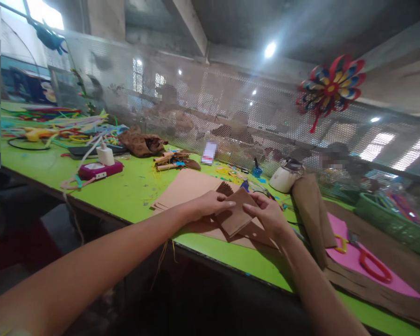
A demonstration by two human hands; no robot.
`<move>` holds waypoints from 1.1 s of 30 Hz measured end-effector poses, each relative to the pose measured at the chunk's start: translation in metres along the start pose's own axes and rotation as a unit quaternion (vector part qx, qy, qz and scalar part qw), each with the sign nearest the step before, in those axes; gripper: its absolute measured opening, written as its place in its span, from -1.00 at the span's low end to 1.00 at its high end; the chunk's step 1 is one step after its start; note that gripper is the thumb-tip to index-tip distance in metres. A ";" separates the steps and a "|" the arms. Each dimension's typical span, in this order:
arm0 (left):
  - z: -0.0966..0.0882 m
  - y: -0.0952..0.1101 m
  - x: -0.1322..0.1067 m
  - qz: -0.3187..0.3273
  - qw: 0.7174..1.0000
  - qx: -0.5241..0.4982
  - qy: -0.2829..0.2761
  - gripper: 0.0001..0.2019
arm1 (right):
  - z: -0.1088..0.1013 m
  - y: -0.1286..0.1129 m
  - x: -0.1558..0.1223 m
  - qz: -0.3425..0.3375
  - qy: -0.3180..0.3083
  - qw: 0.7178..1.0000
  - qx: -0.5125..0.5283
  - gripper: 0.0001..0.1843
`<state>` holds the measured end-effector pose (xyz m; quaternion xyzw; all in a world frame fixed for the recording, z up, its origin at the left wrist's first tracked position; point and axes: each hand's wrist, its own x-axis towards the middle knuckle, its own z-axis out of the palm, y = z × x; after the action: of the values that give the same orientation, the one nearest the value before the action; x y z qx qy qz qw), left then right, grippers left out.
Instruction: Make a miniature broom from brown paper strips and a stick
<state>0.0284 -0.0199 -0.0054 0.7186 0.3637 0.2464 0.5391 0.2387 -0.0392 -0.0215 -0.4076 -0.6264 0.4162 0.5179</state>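
Between my two hands is a folded piece of brown paper (238, 212), held above the table's front part. My left hand (213, 204) grips its left side, thumb lying on top. At its right edge, my right hand (266, 213) pinches it between thumb and fingers. Just behind my left fingers shows a dark brown pleated edge (225, 188); I cannot tell whether it belongs to the same paper. Underneath lie large tan paper sheets (185, 186) on the green table (133, 186).
Brown paper (310, 214), pink paper (338, 228) and red-handled scissors (374, 266) lie to the right, near a green basket (388, 219). A white kettle-like pot (283, 178) stands behind. At left are a purple power bank (101, 171) and a crumpled brown bag (142, 141).
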 end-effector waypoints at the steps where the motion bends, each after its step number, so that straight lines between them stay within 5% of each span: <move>1: 0.000 0.000 0.000 -0.017 0.997 -0.064 -0.035 -0.54 | -0.001 0.002 0.001 -0.003 0.006 1.000 0.005 -0.61; 5: -0.005 0.001 0.008 -0.049 0.966 -0.220 -0.127 -0.67 | -0.001 0.005 0.002 -0.010 0.007 1.000 0.017 -0.69; 14: -0.008 0.027 0.012 -0.061 0.920 -0.231 -0.310 -0.78 | 0.003 -0.003 0.000 -0.045 0.067 0.997 -0.020 -0.62; 20: 0.002 0.011 0.011 -0.041 0.920 -0.327 -0.213 -0.74 | 0.008 -0.005 0.002 0.001 0.126 0.992 0.015 -0.67; 25: 0.004 -0.002 0.023 -0.028 0.925 -0.349 -0.148 -0.65 | 0.012 -0.004 0.000 0.020 0.147 0.987 -0.057 -0.57; 33: 0.004 -0.002 0.024 -0.049 0.915 -0.373 -0.145 -0.65 | 0.012 -0.008 0.000 0.009 0.145 0.979 -0.144 -0.51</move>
<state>0.0458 -0.0026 -0.0094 0.4744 0.1980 0.2310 0.8261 0.2257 -0.0433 -0.0153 -0.5394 -0.5942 0.2630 0.5355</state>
